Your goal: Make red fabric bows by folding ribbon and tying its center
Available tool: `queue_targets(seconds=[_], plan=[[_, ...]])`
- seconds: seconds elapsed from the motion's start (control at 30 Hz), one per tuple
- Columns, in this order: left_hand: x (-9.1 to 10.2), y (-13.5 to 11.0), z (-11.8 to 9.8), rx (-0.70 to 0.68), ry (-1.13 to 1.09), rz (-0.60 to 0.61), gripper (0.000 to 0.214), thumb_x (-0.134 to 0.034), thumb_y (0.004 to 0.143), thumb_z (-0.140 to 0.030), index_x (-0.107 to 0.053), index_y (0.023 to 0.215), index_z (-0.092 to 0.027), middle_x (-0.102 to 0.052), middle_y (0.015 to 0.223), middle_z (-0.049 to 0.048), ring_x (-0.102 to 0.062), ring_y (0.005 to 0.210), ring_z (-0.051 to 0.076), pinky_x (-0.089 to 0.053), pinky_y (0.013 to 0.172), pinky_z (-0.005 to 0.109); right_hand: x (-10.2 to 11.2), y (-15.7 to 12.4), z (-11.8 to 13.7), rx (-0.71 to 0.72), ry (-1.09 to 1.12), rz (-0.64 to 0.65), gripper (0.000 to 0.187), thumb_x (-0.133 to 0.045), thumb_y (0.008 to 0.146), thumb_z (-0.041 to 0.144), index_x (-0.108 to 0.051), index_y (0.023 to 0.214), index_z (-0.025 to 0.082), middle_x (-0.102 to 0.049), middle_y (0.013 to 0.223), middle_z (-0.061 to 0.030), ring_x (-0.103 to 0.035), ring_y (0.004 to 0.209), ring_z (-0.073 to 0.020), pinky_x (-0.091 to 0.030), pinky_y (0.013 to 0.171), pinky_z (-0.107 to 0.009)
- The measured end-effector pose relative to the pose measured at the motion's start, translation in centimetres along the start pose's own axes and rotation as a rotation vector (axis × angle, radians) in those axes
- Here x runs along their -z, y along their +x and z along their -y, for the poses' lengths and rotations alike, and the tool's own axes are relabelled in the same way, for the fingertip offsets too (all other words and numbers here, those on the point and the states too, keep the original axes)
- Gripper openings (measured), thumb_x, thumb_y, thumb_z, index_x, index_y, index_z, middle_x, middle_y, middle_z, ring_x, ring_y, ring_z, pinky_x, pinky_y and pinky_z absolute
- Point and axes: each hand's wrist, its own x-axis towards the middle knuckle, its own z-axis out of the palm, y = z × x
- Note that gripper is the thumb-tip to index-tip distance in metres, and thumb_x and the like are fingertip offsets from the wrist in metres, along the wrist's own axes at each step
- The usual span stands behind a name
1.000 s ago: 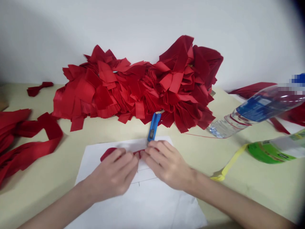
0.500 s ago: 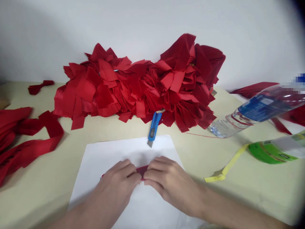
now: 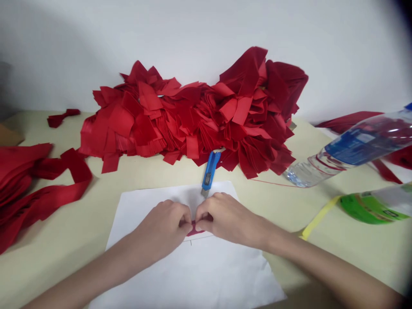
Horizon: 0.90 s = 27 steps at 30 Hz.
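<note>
Both hands meet over a white sheet of paper, with a small strip of red ribbon between them. My left hand pinches the ribbon's left part, thumb and forefinger together. From the other side my right hand pinches it close by. The fingers cover most of the strip. Just below it a thin line with a short tick is drawn on the paper. A blue utility knife lies beyond the right hand, its blade pointing toward me over the paper's far edge.
A big heap of red ribbon bundles lies along the wall. More red ribbon is at left. On the right, a tilted clear bottle has red thread around its neck. A green-labelled bottle lies nearer, with a yellow strip.
Both hands have moved slightly away from me, and their fingertips now press on the ribbon near the drawn line. More of the paper shows below them. The view has shifted a little.
</note>
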Motion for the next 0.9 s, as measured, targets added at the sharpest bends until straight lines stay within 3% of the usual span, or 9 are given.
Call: queue_targets(seconds=[0.3, 0.43, 0.6, 0.8, 0.9], plan=[[0.6, 1.4, 0.4, -0.048, -0.022, 0.060, 0.019, -0.042, 0.060, -0.012, -0.032, 0.046, -0.020, -0.025, 0.047, -0.0052, -0.019, 0.043, 0.008, -0.012, 0.040, 0.025, 0.5, 0.9, 0.0, -0.070, 0.089, 0.053, 0.012, -0.062, 0.069, 0.011, -0.070, 0.063, 0.018, -0.066, 0.057, 0.0026, -0.054, 0.056, -0.0092, -0.034, 0.053, -0.021], [0.8, 2.1, 0.1, -0.004, -0.019, 0.095, 0.028, -0.044, 0.055, -0.012, -0.021, 0.043, -0.020, -0.020, 0.045, -0.0053, -0.013, 0.041, 0.008, -0.009, 0.038, 0.026, 0.8, 1.6, 0.0, -0.062, 0.079, 0.100, 0.008, -0.065, 0.066, 0.014, -0.069, 0.061, 0.017, -0.066, 0.058, 0.0014, -0.055, 0.056, -0.0102, -0.035, 0.051, -0.021], [1.1, 2.6, -0.4, 0.056, -0.014, 0.130, 0.029, -0.046, 0.052, -0.013, -0.021, 0.041, -0.020, -0.022, 0.043, -0.0051, -0.017, 0.040, 0.008, -0.010, 0.037, 0.026, 1.0, 1.9, 0.1, -0.048, 0.027, 0.113, 0.009, -0.068, 0.065, 0.018, -0.066, 0.056, 0.016, -0.063, 0.054, 0.0021, -0.052, 0.052, -0.0092, -0.032, 0.047, -0.021], [0.6, 1.8, 0.0, 0.004, 0.014, 0.083, 0.028, -0.042, 0.057, -0.009, -0.022, 0.041, -0.019, -0.018, 0.045, -0.0057, -0.012, 0.044, 0.009, -0.014, 0.042, 0.026, 0.4, 1.0, -0.3, 0.053, -0.044, 0.047, 0.012, -0.060, 0.069, 0.010, -0.066, 0.062, 0.017, -0.062, 0.056, 0.0035, -0.048, 0.052, -0.0080, -0.031, 0.051, -0.022], [0.0, 1.0, 0.2, -0.070, 0.091, -0.004, 0.028, -0.042, 0.063, -0.008, -0.028, 0.042, -0.019, -0.022, 0.043, -0.0063, -0.017, 0.043, 0.009, -0.018, 0.043, 0.025, 0.1, 0.5, -0.4, 0.097, -0.091, 0.029, 0.012, -0.059, 0.073, 0.011, -0.063, 0.063, 0.017, -0.062, 0.059, 0.0029, -0.050, 0.056, -0.0089, -0.034, 0.057, -0.022]])
